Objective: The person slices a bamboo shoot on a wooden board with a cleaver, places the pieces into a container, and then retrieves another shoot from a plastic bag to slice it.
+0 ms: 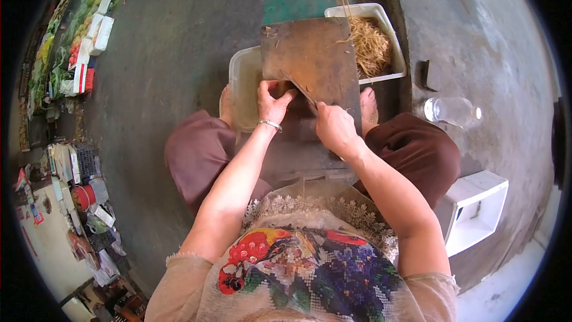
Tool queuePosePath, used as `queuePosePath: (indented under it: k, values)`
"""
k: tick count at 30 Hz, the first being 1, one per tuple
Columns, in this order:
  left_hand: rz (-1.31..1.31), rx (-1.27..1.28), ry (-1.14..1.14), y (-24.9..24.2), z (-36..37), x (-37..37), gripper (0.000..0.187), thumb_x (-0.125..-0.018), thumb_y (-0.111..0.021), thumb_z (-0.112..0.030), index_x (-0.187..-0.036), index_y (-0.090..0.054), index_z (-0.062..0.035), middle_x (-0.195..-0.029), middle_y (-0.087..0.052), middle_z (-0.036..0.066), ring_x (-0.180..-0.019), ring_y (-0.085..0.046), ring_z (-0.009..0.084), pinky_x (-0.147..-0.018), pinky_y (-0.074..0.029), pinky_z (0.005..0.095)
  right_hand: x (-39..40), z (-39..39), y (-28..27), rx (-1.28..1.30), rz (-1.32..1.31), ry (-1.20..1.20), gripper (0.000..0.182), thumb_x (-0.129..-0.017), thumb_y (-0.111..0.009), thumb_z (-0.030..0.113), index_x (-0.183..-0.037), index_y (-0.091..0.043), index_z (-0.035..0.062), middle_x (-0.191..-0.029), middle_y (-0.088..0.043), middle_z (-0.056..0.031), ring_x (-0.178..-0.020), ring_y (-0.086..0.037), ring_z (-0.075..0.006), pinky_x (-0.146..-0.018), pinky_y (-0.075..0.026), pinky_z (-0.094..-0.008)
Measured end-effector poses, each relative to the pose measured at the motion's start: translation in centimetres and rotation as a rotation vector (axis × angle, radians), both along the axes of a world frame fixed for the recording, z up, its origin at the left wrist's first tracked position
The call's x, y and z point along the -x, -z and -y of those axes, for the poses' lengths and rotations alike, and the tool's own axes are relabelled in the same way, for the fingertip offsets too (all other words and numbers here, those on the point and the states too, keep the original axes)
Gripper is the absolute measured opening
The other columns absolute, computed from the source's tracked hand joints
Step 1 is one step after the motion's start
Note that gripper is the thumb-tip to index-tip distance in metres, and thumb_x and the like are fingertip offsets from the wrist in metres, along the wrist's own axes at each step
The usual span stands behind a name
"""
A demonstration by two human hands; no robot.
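Observation:
My right hand is closed round the handle of a knife, whose thin blade slants up and left over a worn wooden board. My left hand, with a bracelet at the wrist, is at the board's left edge beside the blade. Its fingers are curled in a pinch, and what they hold is too dark and small to make out. Small scraps lie on the board. Under its left side is a pale plastic tub. At the right, a white bin contains a tangle of straw-coloured strips.
A clear plastic bottle lies on the floor at the right, near a dark metal bracket. A white box stands by my right knee. Crates of produce and piled goods line the left.

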State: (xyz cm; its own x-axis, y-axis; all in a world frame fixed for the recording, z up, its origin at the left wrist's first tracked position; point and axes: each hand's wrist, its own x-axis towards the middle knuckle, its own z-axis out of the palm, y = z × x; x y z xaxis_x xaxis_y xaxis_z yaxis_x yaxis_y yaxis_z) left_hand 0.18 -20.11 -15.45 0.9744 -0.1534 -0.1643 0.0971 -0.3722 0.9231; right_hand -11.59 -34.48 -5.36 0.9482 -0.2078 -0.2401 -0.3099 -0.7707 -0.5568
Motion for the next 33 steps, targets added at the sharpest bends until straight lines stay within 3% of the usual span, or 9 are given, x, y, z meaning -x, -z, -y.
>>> queuePosePath:
  k: [4,8,13,17,20,25,28,29,33]
  values:
    - [0.059,-0.009,0.019,-0.4,0.0,0.2,0.051,-0.064,-0.081,-0.02,-0.1,-0.051,-0.0035,-0.104,-0.052,0.011,-0.101,-0.049,0.0249,-0.089,-0.041,0.036,-2.1,0.3,2.1,0.007,0.042,-0.01,0.013,-0.077,-0.049,0.004,-0.087,-0.056,-0.0014,-0.079,-0.063,-0.0248,-0.078,-0.063,-0.0394,-0.071,-0.05,-0.0475]
    - [0.097,-0.045,0.017,-0.5,0.2,0.2,0.051,-0.064,-0.082,-0.021,-0.1,-0.05,-0.0034,-0.104,-0.052,0.01,-0.101,-0.049,0.0245,-0.089,-0.04,0.0361,-0.9,-0.1,0.2,-0.005,0.018,-0.001,0.013,-0.077,-0.049,0.004,-0.087,-0.055,-0.0016,-0.076,-0.063,-0.0242,-0.076,-0.063,-0.0397,-0.068,-0.05,-0.0471]
    - [-0.146,0.108,-0.029,-1.8,0.6,0.2,0.048,-0.066,-0.081,-0.019,-0.1,-0.049,-0.0078,-0.101,-0.049,0.007,-0.094,-0.052,0.0207,-0.07,-0.051,0.0331,3.0,0.0,-1.4,-0.028,-0.022,-0.014,0.014,-0.079,-0.05,0.006,-0.091,-0.051,-0.0015,-0.069,-0.061,-0.0232,-0.069,-0.06,-0.0425,-0.064,-0.047,-0.0511]
    - [-0.036,0.086,-0.008,0.8,-0.1,-0.3,0.046,-0.067,-0.08,-0.017,-0.1,-0.049,-0.0097,-0.101,-0.047,0.006,-0.093,-0.052,0.0198,-0.061,-0.053,0.031,3.6,0.0,-2.3,0.013,-0.059,-0.029,0.011,-0.077,-0.047,0.002,-0.086,-0.051,-0.0026,-0.069,-0.062,-0.0248,-0.068,-0.063,-0.0412,-0.064,-0.05,-0.0486]
    - [-0.171,0.145,-0.035,-0.7,0.3,0.0,0.047,-0.066,-0.081,-0.019,-0.1,-0.049,-0.0074,-0.1,-0.049,0.007,-0.093,-0.052,0.0206,-0.07,-0.051,0.0327,3.0,-0.2,-1.4,-0.018,-0.049,-0.007,0.015,-0.078,-0.049,0.005,-0.091,-0.051,-0.0018,-0.07,-0.061,-0.0234,-0.07,-0.061,-0.0421,-0.064,-0.047,-0.0508]
    - [0.029,0.013,0.004,0.5,-0.1,-0.2,0.051,-0.063,-0.082,-0.023,-0.099,-0.052,-0.0027,-0.1,-0.054,0.01,-0.094,-0.052,0.0242,-0.086,-0.042,0.0355,-0.5,-0.3,0.8,0.005,-0.041,-0.025,0.012,-0.079,-0.049,0.005,-0.087,-0.055,-0.0018,-0.081,-0.064,-0.0244,-0.081,-0.064,-0.0391,-0.071,-0.051,-0.0465]
    - [0.135,-0.046,0.017,0.1,-0.1,0.2,0.051,-0.063,-0.082,-0.022,-0.099,-0.051,-0.0033,-0.101,-0.054,0.01,-0.096,-0.051,0.0246,-0.087,-0.041,0.0358,-2.8,-0.2,1.6,0.014,-0.043,-0.008,0.012,-0.079,-0.049,0.006,-0.085,-0.057,-0.0008,-0.081,-0.064,-0.0241,-0.081,-0.064,-0.039,-0.072,-0.051,-0.0462]
    - [0.125,-0.111,0.057,0.0,-0.3,0.2,0.053,-0.069,-0.079,-0.024,-0.11,-0.05,-0.0056,-0.105,-0.055,0.007,-0.104,-0.049,0.0191,-0.09,-0.041,0.0327,-3.0,-0.1,1.6,0.011,-0.04,-0.011,0.012,-0.079,-0.049,0.006,-0.085,-0.058,-0.0004,-0.082,-0.064,-0.0239,-0.081,-0.064,-0.039,-0.072,-0.051,-0.0466]
    - [0.124,-0.086,0.042,-0.5,-0.2,0.3,0.054,-0.068,-0.08,-0.025,-0.109,-0.051,-0.0058,-0.105,-0.055,0.007,-0.099,-0.051,0.0195,-0.089,-0.042,0.0326,-1.9,-0.5,0.3,0.017,-0.057,-0.004,0.012,-0.079,-0.049,0.006,-0.085,-0.056,-0.0012,-0.079,-0.064,-0.024,-0.079,-0.064,-0.039,-0.07,-0.051,-0.0467]
